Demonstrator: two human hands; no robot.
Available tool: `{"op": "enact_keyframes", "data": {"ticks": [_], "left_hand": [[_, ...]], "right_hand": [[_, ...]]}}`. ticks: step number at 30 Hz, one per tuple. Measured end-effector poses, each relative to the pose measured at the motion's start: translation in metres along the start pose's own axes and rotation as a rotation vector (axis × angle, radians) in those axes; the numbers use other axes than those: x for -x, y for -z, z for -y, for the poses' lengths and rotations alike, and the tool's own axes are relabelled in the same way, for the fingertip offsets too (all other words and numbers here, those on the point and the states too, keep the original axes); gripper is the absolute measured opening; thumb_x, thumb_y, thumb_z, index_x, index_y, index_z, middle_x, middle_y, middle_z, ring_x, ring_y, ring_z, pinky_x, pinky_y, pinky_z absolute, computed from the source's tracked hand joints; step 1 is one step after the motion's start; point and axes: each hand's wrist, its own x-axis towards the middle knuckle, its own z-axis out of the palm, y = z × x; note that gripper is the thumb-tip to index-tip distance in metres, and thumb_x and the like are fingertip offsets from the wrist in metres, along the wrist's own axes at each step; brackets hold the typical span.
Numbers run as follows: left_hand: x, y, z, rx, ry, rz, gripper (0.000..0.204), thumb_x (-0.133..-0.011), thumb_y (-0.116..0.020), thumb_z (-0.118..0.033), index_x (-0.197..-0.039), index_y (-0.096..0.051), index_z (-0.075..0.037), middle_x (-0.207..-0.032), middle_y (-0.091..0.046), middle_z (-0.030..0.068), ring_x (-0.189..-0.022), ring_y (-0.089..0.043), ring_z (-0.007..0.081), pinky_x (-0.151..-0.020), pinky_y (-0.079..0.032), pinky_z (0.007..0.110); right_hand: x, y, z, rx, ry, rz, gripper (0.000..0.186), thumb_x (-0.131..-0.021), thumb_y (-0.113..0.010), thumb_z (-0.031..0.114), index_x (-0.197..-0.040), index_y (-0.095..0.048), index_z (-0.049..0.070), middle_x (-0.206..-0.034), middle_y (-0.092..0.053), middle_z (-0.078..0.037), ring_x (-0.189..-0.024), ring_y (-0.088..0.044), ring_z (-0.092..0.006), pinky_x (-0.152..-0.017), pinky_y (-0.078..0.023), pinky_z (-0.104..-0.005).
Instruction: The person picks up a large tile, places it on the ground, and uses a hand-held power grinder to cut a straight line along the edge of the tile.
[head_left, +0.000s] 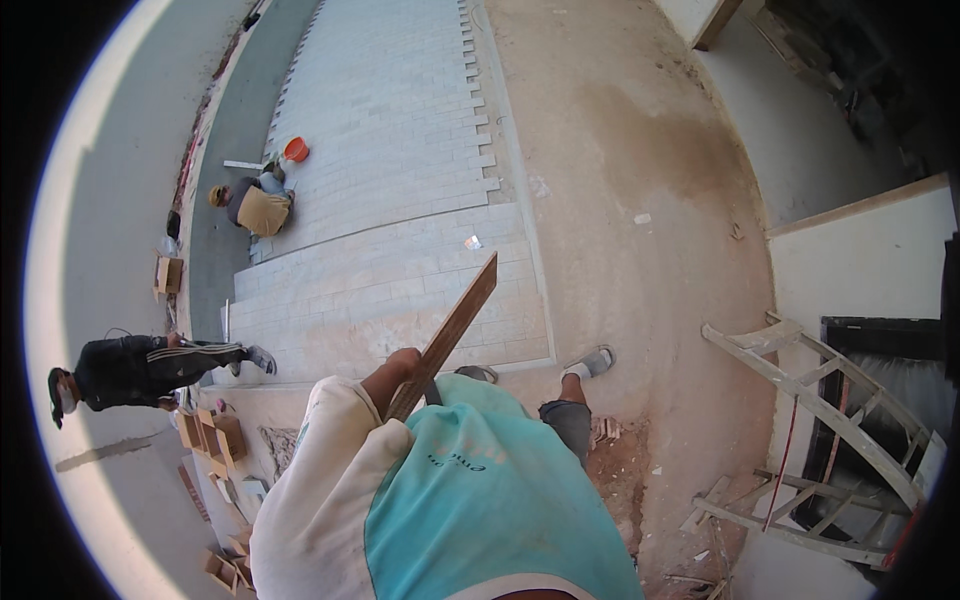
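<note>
- Teal and white, my shirt (490, 490) fills the lower middle, nearest the camera, its white sleeve running out on the left.
- Pale paving blocks (390, 110) cover the ground ahead, with a stepped, toothed edge along the upper right.
- Bare brown floor (590, 200) runs along the right of the paving, with a darker patch on it.
- Beside the wall at right stands a pale ladder (845, 442).
- Left of me, one person (125, 372) in a black top and side-striped trousers stands at the edge of the paving.
- Slanting up in front of my shirt is a long wooden board (457, 318), its upper end over the paving and its lower end close to my sleeve.
- Further off, another person (258, 205), in a cap, crouches low on the paving.
- Open cardboard boxes (212, 440) sit at lower left, near the standing person.
- My left hand (404, 364) is closed at the board's left edge, gripping it; its fingers are mostly hidden. My right hand is out of sight, so I cannot tell its state.
- Grey sandals (597, 360) are on my feet, set apart.
- Near the crouching person sits an orange-red bucket (296, 149).
</note>
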Motion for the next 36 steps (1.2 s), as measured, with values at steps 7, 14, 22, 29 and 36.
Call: {"op": "enact_keyframes", "data": {"ticks": [7, 14, 22, 29, 36], "left_hand": [[-0.008, -0.026, -0.103, 0.155, 0.150, -0.056, 0.040, -0.070, -0.064, -0.029, -0.096, -0.069, 0.000, -0.102, -0.065, 0.0227, -0.098, -0.063, 0.0344, -0.086, -0.049, 0.041], [-0.032, -0.021, -0.244, 0.401, 0.272, 0.021, 0.051, -0.066, -0.069, -0.038, -0.100, -0.068, 0.000, -0.104, -0.066, 0.0212, -0.099, -0.063, 0.0327, -0.084, -0.050, 0.038], [-0.153, -0.035, -0.342, 0.646, 0.384, -0.008, 0.050, -0.058, -0.077, -0.040, -0.091, -0.071, -0.002, -0.096, -0.066, 0.0221, -0.093, -0.064, 0.0335, -0.082, -0.048, 0.039], [-0.201, 0.142, -0.480, 0.780, 0.367, -0.063, 0.046, -0.061, -0.067, -0.030, -0.096, -0.069, -0.002, -0.099, -0.067, 0.0202, -0.093, -0.064, 0.0333, -0.080, -0.051, 0.041], [-0.204, 0.260, -0.613, 0.831, 0.405, -0.241, 0.034, -0.069, -0.062, -0.023, -0.097, -0.069, -0.004, -0.098, -0.066, 0.0214, -0.094, -0.063, 0.0357, -0.081, -0.050, 0.043]], "right_hand": [[-0.149, 0.074, 0.237, 0.075, 0.103, 0.007, 0.030, -0.089, -0.057, 0.032, -0.095, -0.058, 0.002, -0.078, -0.058, -0.009, -0.072, -0.058, -0.0217, -0.057, -0.047, -0.0321], [-0.231, 0.100, 0.657, 0.009, 0.535, 0.032, 0.028, -0.090, -0.058, 0.029, -0.096, -0.055, 0.001, -0.077, -0.055, -0.006, -0.065, -0.055, -0.0161, -0.052, -0.045, -0.0277], [-0.201, -0.025, 0.956, 0.148, 0.898, 0.179, 0.025, -0.091, -0.058, 0.027, -0.095, -0.054, 0.003, -0.076, -0.054, -0.005, -0.060, -0.054, -0.0139, -0.046, -0.045, -0.0250], [-0.252, -0.028, 0.983, 0.681, 0.417, 0.224, 0.030, -0.090, -0.057, 0.026, -0.100, -0.053, -0.001, -0.082, -0.055, -0.010, -0.067, -0.057, -0.0201, -0.054, -0.050, -0.0303], [-0.281, -0.074, 1.156, 0.871, 0.486, 0.256, 0.032, -0.090, -0.058, 0.027, -0.102, -0.053, -0.002, -0.084, -0.056, -0.010, -0.070, -0.058, -0.0212, -0.057, -0.050, -0.0318]]}}
